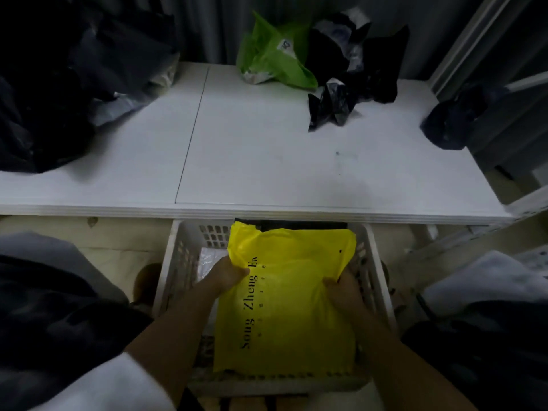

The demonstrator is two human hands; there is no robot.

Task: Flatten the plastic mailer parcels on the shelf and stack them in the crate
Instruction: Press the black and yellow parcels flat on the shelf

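A flat yellow mailer (293, 304) with black lettering lies inside the white slatted crate (173, 271) below the shelf's front edge. My left hand (225, 275) grips its left edge and my right hand (344, 292) grips its right edge. Under it a pale parcel shows at the crate's left side. On the white shelf (252, 149) a crumpled green mailer (274, 56) sits at the back, with black crumpled mailers (353, 54) beside it and a small black one (329, 106) in front.
A big heap of dark bags (53, 84) covers the shelf's left end. Another dark parcel (456, 121) lies at the right edge by the shelf post. Dark and grey bundles flank the crate low on both sides.
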